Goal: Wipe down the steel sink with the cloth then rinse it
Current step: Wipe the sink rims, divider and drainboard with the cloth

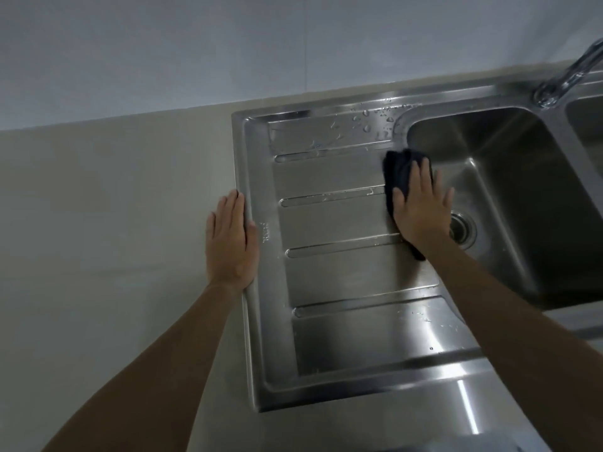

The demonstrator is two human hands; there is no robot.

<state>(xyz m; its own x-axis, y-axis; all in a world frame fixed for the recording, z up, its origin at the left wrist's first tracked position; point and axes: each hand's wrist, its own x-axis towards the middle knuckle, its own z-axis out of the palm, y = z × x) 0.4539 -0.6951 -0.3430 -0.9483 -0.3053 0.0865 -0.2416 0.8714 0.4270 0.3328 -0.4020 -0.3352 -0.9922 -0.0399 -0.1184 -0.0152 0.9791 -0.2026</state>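
Leftward, pale matt bench [114, 207] under smooth grey wall [195, 44]. Next, left grip [230, 243] released, flat across bench and rim of the steel sink [256, 337]. Right of it, ribbed brushed drainboard [332, 223], droplets [365, 120] beyond. Then right grip [421, 210] released, straight fingers pressing dark crumpled cloth [396, 168] at basin [522, 177] edge; round drain [463, 230] just right.

- head view: one camera, above the counter [114, 207], facing forward and steeply down, close to the steel sink [326, 220]
- frame top takes in the wall [163, 44] behind

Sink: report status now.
Right hand flat, pressing dark cloth on drainboard beside basin. Left hand flat at sink rim. Droplets on far corner. Nothing blocking.
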